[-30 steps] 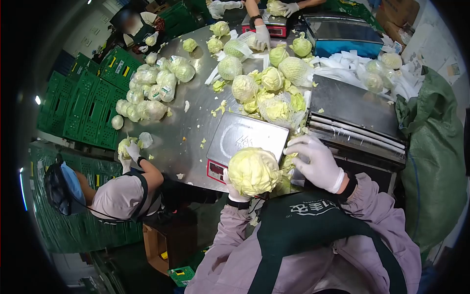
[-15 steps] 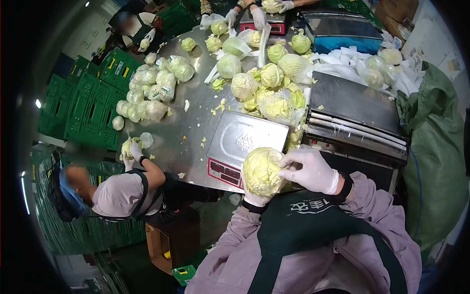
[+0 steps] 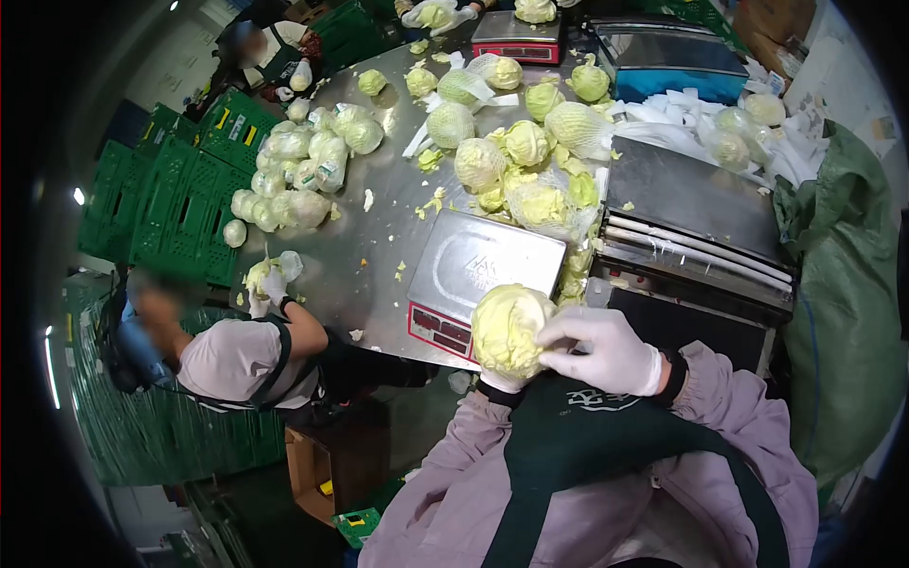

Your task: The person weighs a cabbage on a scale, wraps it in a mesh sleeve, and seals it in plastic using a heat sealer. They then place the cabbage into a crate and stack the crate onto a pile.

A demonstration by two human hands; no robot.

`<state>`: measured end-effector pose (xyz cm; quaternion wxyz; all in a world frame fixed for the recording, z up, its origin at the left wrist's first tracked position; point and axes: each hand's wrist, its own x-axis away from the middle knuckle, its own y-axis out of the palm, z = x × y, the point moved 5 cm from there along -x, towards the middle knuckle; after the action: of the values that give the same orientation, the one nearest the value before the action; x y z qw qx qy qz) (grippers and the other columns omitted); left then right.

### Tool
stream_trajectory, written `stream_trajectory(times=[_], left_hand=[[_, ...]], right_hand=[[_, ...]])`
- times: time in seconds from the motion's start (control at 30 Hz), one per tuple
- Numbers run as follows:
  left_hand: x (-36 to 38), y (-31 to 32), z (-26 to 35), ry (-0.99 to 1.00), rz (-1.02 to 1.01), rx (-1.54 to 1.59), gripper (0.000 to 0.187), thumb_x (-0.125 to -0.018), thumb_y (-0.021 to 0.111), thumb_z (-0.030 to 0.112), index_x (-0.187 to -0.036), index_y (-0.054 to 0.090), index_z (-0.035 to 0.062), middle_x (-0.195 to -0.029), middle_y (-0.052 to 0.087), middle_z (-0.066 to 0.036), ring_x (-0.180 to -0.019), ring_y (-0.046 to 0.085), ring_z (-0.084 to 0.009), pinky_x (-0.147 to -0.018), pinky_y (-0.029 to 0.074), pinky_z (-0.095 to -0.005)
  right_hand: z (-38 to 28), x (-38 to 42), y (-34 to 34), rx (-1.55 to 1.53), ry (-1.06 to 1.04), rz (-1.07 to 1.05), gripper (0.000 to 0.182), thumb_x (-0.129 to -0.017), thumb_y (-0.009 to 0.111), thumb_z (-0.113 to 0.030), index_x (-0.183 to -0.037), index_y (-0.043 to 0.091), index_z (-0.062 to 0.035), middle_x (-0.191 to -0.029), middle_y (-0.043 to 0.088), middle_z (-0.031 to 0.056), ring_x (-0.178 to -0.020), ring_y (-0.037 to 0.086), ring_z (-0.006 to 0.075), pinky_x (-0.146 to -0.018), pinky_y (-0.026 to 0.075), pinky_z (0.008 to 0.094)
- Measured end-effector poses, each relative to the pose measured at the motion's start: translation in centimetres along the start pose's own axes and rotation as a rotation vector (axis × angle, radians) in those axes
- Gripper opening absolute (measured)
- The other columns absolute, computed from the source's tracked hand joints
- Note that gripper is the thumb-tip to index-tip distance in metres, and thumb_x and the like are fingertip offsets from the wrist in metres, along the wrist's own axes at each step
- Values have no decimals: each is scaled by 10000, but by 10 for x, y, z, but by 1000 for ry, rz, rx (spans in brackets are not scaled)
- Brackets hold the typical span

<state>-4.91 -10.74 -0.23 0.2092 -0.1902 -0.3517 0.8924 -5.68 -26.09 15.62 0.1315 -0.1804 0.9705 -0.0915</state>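
A pale green cabbage (image 3: pixel 507 327) rests in my gloved left hand (image 3: pixel 504 381), held from below in front of my apron. Most of that hand is hidden under the cabbage. From the right, my gloved right hand (image 3: pixel 606 350) reaches to the cabbage's side, its thumb and forefinger closed against the outer leaves. Whether one leaf is pinched between the fingertips is hard to see. Just beyond the cabbage stands a flat-topped weighing scale (image 3: pixel 492 260) with a red front panel.
Loose and netted cabbages (image 3: pixel 527 144) lie past the scale, beside a wrapping machine (image 3: pixel 696 213). Bagged cabbages (image 3: pixel 308 156) are piled on the metal table (image 3: pixel 369 275) at left. A co-worker (image 3: pixel 241 364) handles a cabbage there. Green crates (image 3: pixel 189 208) stand behind; a green sack (image 3: pixel 838 312) is at right.
My right hand has shifted slightly down the cabbage's side; my left still holds it. The view has moved a little. At the far end, a co-worker's hands and cabbage have moved left from the far scale.
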Motion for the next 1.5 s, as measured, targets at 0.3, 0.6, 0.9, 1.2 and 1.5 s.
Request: stream_trajectory(times=[0.3, 0.6, 0.9, 1.2, 1.5], left_hand=[[11, 4, -3, -106, 62, 569, 598, -917, 533, 415, -1405, 349, 123, -1317, 492, -145, -1176, 507, -274, -965, 456, -372], [12, 6, -1, -701, 24, 1465, 473, -927, 558, 178, -1358, 403, 62, -1308, 503, -141, -1132, 538, -229, -950, 467, -332], [-21, -102, 125, 317, -215, 132, 413, -722, 708, 61, -1132, 664, 68, -1237, 577, -103, -1172, 511, -333, -1000, 410, -428], [-24, -110, 108, 345, -437, 238, 298, -721, 748, 61, -1005, 667, 101, -1017, 623, -33, -979, 568, -243, -865, 456, -374], [-24, -114, 108, 275, -651, 155, 208, -769, 738, 121, -968, 680, 105, -929, 617, -44, -930, 579, -256, -832, 467, -368]], right_hand=[[50, -12, -4, -149, 49, -99, 990, -713, 817, -385, -1447, 263, -17, -1369, 425, 143, -1243, 440, 219, -1048, 343, 335], [80, 10, -8, -515, 247, -276, 961, -694, 848, -277, -1422, 281, -11, -1339, 442, 113, -1246, 422, 186, -1057, 348, 324], [86, 22, -17, -443, 423, -395, 929, -702, 831, -270, -1402, 292, 18, -1291, 489, 117, -1197, 472, 185, -1035, 379, 327], [91, 21, -5, -307, 397, -501, 752, -744, 806, -307, -1313, 430, 10, -1213, 556, 117, -1123, 528, 182, -977, 429, 316], [92, 17, 0, -355, 448, -525, 743, -754, 797, -310, -1321, 435, 6, -1203, 575, 121, -1121, 536, 179, -977, 430, 307]])
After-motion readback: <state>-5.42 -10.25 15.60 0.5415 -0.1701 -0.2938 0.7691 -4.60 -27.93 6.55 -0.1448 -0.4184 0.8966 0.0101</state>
